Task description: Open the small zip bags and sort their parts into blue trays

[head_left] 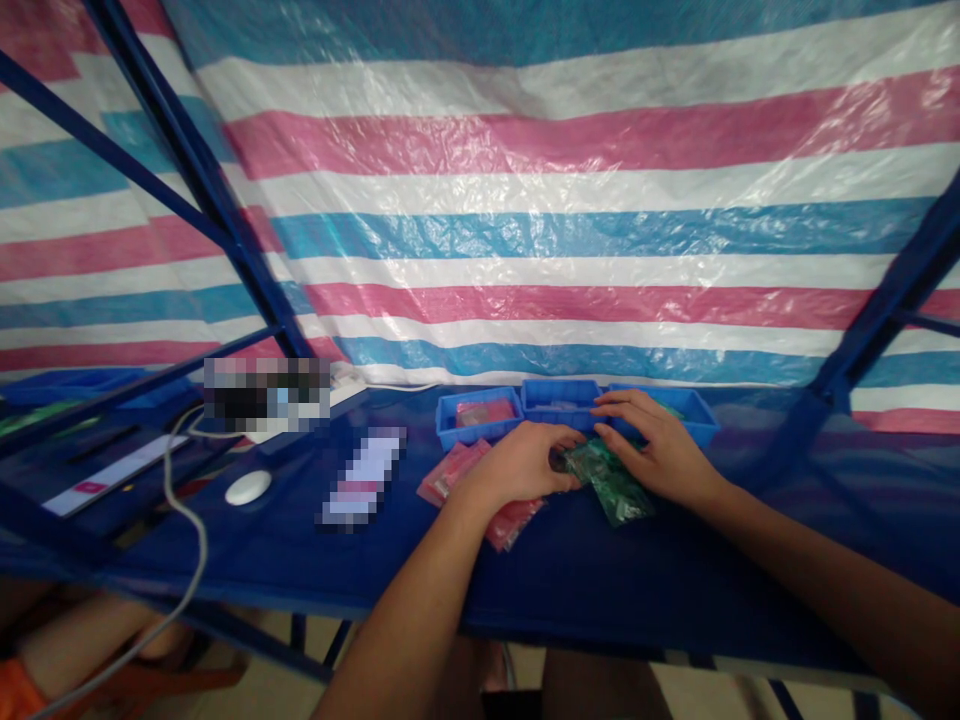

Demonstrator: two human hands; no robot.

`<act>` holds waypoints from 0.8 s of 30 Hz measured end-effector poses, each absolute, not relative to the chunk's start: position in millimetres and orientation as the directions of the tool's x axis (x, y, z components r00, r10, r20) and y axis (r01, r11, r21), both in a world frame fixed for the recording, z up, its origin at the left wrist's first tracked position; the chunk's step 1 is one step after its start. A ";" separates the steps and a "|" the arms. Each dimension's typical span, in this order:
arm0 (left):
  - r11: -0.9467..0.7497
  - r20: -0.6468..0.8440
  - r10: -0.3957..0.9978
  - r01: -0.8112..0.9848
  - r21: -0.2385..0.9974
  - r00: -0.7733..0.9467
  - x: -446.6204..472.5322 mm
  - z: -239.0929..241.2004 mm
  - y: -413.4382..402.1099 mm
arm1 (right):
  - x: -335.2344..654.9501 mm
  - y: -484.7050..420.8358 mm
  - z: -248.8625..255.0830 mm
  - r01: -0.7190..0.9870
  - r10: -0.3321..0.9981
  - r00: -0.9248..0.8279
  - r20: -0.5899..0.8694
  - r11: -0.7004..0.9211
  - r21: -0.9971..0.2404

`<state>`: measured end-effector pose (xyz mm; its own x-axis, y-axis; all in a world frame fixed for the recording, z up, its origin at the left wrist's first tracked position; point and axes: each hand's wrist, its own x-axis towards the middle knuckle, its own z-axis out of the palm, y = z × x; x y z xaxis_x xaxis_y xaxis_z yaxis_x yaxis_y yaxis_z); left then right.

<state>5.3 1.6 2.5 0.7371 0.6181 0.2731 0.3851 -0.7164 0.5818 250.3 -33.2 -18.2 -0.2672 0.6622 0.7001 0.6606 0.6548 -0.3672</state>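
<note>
Work area: blue table [600, 570], ctr-right, near edge. Left hand [517, 465] rests palm down on the pink packets [457, 470], which lie flat just left of ctr. Its fingers are curled, w/ tips meeting the left end of the green packets [619, 492]; cannot tell whether they pinch anything, as the tips are hidden under the knuckles. Right hand [660, 445] lies flat on the green packets, fingers spread and pointing left toward the left hand, nothing clamped. Green packets sit on the table between both hands, touching each, just near of the three blue trays [559, 410]. The trays stand side by side at the far edge; the left one holds what is probably another pink packet. Well left: white mouse [248, 487] and white cable [196, 545]. Behind: striped tarp [562, 200], pink/white/blue.
</note>
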 end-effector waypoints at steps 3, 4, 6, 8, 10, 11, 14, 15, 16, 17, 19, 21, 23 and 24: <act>-0.697 0.322 0.654 0.379 0.608 0.685 6.7 2.8 4.5 | 250.8 -34.3 -16.2 0.655 0.667 -0.218 0.713 0.641 -0.400; -0.687 0.339 0.671 0.379 0.620 0.659 7.1 2.2 6.7 | 251.2 -34.5 -15.9 0.653 0.671 -0.208 0.712 0.637 -0.410; -0.657 0.364 0.707 0.371 0.656 0.607 7.9 0.5 11.7 | 251.8 -34.6 -16.2 0.651 0.689 -0.186 0.701 0.621 -0.437; -0.633 0.376 0.730 0.359 0.685 0.570 8.4 -0.4 15.7 | 251.9 -34.6 -17.2 0.637 0.709 -0.162 0.687 0.607 -0.476; -0.630 0.389 0.740 0.363 0.686 0.549 8.8 0.7 16.9 | 251.2 -34.7 -18.4 0.616 0.726 -0.138 0.673 0.595 -0.516; -0.634 0.397 0.741 0.367 0.681 0.542 9.0 2.1 16.5 | 250.5 -34.8 -19.0 0.605 0.733 -0.131 0.668 0.592 -0.532; -0.646 0.424 0.739 0.373 0.666 0.523 10.0 8.6 12.4 | 248.3 -35.8 -19.7 0.584 0.739 -0.131 0.661 0.596 -0.551; -0.649 0.436 0.741 0.376 0.661 0.511 10.4 10.9 10.9 | 247.8 -36.2 -19.7 0.583 0.739 -0.137 0.660 0.599 -0.549; -0.652 0.453 0.743 0.382 0.655 0.492 10.7 13.0 9.5 | 247.6 -36.6 -19.6 0.588 0.739 -0.148 0.657 0.600 -0.543; -0.655 0.473 0.746 0.392 0.646 0.468 11.0 14.8 8.4 | 247.6 -36.9 -19.6 0.598 0.740 -0.161 0.653 0.600 -0.532; -0.657 0.523 0.753 0.420 0.626 0.399 11.2 17.3 7.1 | 248.6 -37.2 -19.7 0.627 0.751 -0.205 0.628 0.593 -0.505; -0.654 0.570 0.754 0.448 0.610 0.325 11.1 18.5 6.4 | 250.6 -36.9 -20.2 0.659 0.760 -0.274 0.590 0.595 -0.460; -0.646 0.596 0.756 0.460 0.610 0.271 11.0 18.8 5.7 | 253.1 -36.2 -21.0 0.691 0.755 -0.362 0.546 0.611 -0.386; -0.645 0.601 0.756 0.456 0.614 0.260 11.2 18.6 5.5 | 254.3 -35.8 -21.6 0.704 0.751 -0.405 0.522 0.620 -0.345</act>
